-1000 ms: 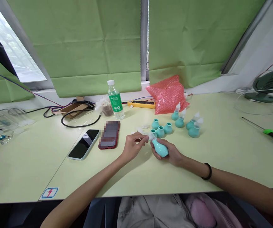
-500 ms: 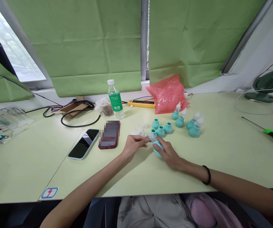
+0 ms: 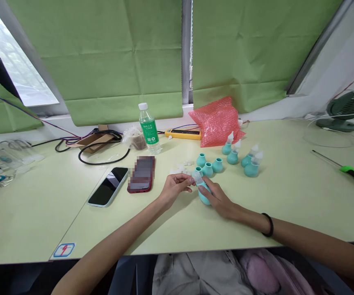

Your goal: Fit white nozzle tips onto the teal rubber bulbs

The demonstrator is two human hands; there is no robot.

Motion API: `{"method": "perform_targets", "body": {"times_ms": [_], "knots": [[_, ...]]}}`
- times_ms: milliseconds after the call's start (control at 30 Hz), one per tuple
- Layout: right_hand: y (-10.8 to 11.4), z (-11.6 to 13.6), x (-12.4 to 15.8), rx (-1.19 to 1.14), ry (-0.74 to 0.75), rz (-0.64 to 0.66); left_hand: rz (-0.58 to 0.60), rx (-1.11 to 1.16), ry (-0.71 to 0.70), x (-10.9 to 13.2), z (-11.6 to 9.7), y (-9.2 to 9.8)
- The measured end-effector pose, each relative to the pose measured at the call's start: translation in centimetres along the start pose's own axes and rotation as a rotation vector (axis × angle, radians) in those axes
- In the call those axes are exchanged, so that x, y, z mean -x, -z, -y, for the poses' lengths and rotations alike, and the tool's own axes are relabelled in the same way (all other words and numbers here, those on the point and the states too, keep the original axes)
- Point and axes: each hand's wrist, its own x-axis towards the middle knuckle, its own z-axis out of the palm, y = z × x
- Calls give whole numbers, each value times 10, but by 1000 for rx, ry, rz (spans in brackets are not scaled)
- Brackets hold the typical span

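Holding one bulb (image 3: 204,199); four open bulbs (image 3: 207,170), four nozzled bulbs (image 3: 251,170).

Green blinds (image 3: 103,61) hang behind a pale table (image 3: 302,205), with daylight in the window strip (image 3: 30,78) at left.

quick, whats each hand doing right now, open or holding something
Left hand: closed, pinching the clear nozzle near its tip.
Right hand: closed, holding the teal bulb.

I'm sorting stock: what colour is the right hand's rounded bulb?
The smooth, rounded bulb is turquoise, seen in the head view.
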Motion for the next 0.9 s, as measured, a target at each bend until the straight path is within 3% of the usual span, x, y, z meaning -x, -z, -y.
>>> {"method": "perform_targets", "body": {"times_ms": [233, 567, 767, 900], "knots": [[-5, -1, -2, -374, -44, -5, -39, 130, 11, 1, 3, -2], [-1, -1, -1, -330, -60, 31, -45, -28, 61, 1, -4, 2], [-2, 0, -2, -341, -80, 74, -88, -170, -62, 1, -6, 2], [-4, 0, 0, -166, -32, 9, -117, -205, -108, 0, -4, 1]]}}
